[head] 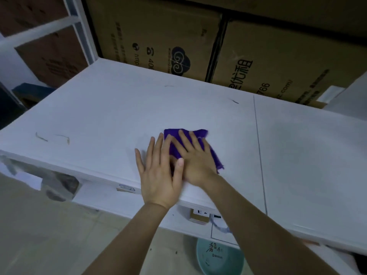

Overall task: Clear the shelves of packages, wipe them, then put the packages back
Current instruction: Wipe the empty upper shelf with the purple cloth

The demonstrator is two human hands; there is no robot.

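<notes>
A purple cloth (200, 135) lies flat on the white shelf board (111, 116), near its front edge. My right hand (195, 157) presses flat on the cloth with fingers spread. My left hand (158, 171) lies flat beside it, its fingertips reaching the cloth's left edge and its thumb overlapping my right hand. No packages stand on this part of the shelf. A few dark scuff marks show on the board.
Two large cardboard boxes (158, 36) (278, 62) fill the back of the shelf. A white upright (83, 32) stands at the left. Below the board are small packages (198, 216) and a teal basin (218, 257) on the floor.
</notes>
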